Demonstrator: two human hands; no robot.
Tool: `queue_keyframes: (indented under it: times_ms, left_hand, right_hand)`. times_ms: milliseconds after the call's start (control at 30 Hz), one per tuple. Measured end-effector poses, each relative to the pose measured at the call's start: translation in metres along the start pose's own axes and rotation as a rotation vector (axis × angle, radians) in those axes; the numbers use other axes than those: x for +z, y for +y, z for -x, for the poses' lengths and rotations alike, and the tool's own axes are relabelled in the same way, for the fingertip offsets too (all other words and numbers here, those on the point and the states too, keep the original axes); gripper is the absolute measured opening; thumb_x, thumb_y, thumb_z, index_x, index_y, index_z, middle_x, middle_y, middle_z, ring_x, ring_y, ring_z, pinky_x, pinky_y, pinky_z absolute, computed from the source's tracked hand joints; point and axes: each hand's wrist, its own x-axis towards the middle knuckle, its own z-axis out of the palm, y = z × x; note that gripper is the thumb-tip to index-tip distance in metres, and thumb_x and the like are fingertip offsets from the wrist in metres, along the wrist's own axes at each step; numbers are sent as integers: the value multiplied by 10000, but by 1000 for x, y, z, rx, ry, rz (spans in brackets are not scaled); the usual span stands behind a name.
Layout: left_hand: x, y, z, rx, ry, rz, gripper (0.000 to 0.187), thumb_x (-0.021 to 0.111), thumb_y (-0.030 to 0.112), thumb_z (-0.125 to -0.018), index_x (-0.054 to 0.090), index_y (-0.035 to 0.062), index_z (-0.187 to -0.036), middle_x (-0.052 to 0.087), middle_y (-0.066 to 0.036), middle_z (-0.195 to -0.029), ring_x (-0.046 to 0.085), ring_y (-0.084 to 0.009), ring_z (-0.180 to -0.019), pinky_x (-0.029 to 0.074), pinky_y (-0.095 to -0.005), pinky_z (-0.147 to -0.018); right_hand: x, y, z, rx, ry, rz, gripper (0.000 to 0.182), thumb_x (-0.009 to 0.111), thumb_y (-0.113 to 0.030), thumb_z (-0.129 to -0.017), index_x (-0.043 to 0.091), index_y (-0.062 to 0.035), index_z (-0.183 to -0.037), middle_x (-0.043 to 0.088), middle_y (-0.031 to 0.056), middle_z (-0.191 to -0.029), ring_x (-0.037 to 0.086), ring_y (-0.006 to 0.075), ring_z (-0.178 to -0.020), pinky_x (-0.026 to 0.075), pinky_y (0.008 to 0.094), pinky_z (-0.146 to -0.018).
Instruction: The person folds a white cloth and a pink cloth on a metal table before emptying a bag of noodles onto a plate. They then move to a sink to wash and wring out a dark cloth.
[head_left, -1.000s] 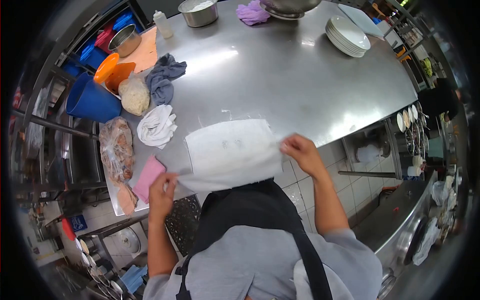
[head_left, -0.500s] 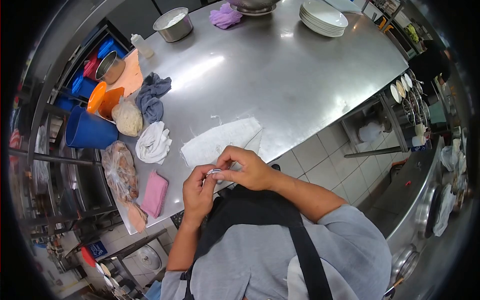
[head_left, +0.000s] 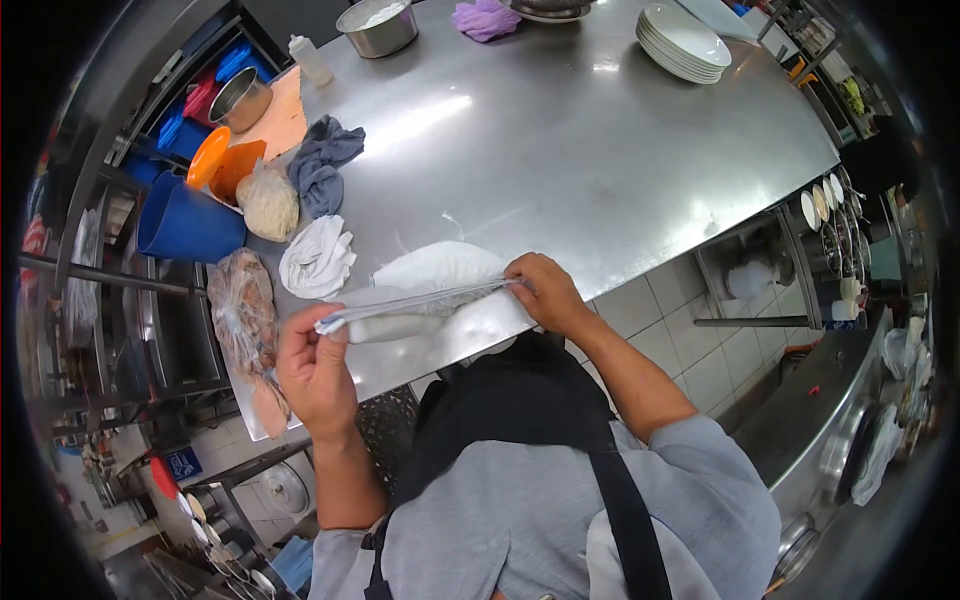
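Between my two hands a strip of thin, see-through plastic (head_left: pixel 430 300) is pulled out taut. My left hand (head_left: pixel 318 365) pinches its bunched, bluish-white end, thumb against the fingers. At the other end, my right hand (head_left: pixel 545 292) grips the strip with its fingers curled in. Beneath the strip lies a white cloth (head_left: pixel 440 262) with frayed edges, spread on the steel table (head_left: pixel 560 150) and partly covered by the plastic. Beyond my left hand rests a crumpled white cloth (head_left: pixel 317 258).
On the left stand a blue bucket (head_left: pixel 190 222), an orange container (head_left: pixel 236 170), a bag of pale food (head_left: pixel 270 203) and a bag of brownish items (head_left: pixel 243 310), near a grey-blue cloth (head_left: pixel 325 165). Stacked plates (head_left: pixel 684 45) and a metal pot (head_left: pixel 378 28) stand at the back.
My hands have moved apart, left hand to the left and right hand to the right, stretching out the plastic that was bunched between them. The pink cloth is now hidden by my left hand.
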Motion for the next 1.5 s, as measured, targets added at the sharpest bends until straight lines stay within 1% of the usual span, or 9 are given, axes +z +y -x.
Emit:
queue_keyframes:
  times_ms: [333,433,600,933,1133,1233,1300,1333,1500]
  left_hand:
    - [-7,10,-13,33,49,96,177,615,60,-917,582,-23,-1070,614,-34,-909,504,-47,-733,386,-179,-648]
    - [-9,8,-13,78,76,64,188,617,53,-912,579,-25,-1079,620,-48,-937,528,-62,-770,417,-194,-704]
    - [-17,12,-1,67,6,43,171,630,46,-898,588,-23,-1049,626,-65,-960,550,-76,-816,437,-218,-774]
    - [-12,22,16,39,-185,-96,133,633,28,-882,600,-22,-1001,607,-45,-902,507,-75,-757,392,-196,-721]
    - [-17,18,9,1,-93,-84,117,611,20,-898,604,-26,-1006,603,-35,-899,505,-66,-760,402,-192,-732]
    - [-18,14,7,14,-97,-90,116,600,15,-902,606,-27,-1010,607,-37,-908,519,-71,-768,422,-202,-751]
    - [-17,11,6,-26,-99,-101,116,598,12,-899,613,-25,-1008,616,-40,-912,531,-76,-783,431,-211,-751]
    - [-15,10,6,-65,-98,-112,117,597,10,-896,620,-24,-1005,625,-43,-915,544,-80,-798,441,-219,-751]
    - [13,1,-5,-165,-327,-235,145,561,0,-889,642,-15,-1008,668,-53,-870,592,-98,-798,467,-240,-704]
  right_hand:
    - [-11,-16,8,-199,-97,321,199,655,-34,-712,639,-102,-899,579,53,-964,526,283,-894,404,400,-804]
    - [-13,-18,9,-109,-179,319,172,640,-44,-723,682,-79,-885,569,64,-861,539,274,-860,422,403,-779]
    - [-3,7,16,513,7,-176,152,655,-195,-809,706,-59,-856,645,108,-810,620,274,-746,480,375,-684]
    - [-8,16,10,703,-86,80,192,726,-199,-774,672,-60,-894,665,102,-785,634,224,-703,485,337,-643]
    - [-25,13,10,786,-248,-632,181,708,-155,-793,657,-71,-945,661,99,-785,624,205,-679,495,308,-652]
    - [-31,11,8,762,-327,-758,165,678,-136,-811,657,-64,-958,670,94,-793,631,244,-683,511,345,-677]
    - [-34,10,7,467,-164,299,164,646,-114,-849,675,-63,-1002,673,37,-780,643,210,-655,515,330,-648]
    - [-36,3,3,531,-194,435,227,670,-118,-828,667,-73,-1051,680,55,-887,641,267,-758,514,358,-732]
    - [-52,-92,-37,-40,19,-33,346,748,-130,-769,664,-89,-1102,655,87,-1025,583,254,-962,476,340,-834]
